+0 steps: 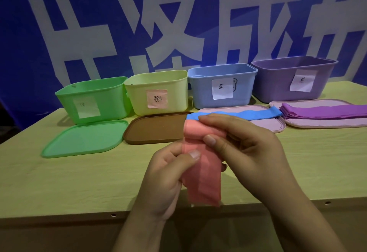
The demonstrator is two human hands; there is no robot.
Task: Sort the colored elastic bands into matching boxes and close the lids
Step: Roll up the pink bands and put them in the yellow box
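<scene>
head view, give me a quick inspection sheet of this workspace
surface: pale wooden table.
job's things: green box, yellow-green box, blue box, purple box stand open; four lids flat in front; blue band and purple bands lie on lids.
clutter: nothing seen.
grip: left hand and right hand pinch a pink band.
cables: nothing seen.
surroundings: blue banner behind.

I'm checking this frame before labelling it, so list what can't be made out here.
Head view only:
- Insides of the green box, yellow-green box, blue box and purple box: hidden by their front walls.
- Purple bands: cut off by the right edge.
- Green box's label: writing too faint.
- Pink band: partly covered by the left hand and right hand.
</scene>
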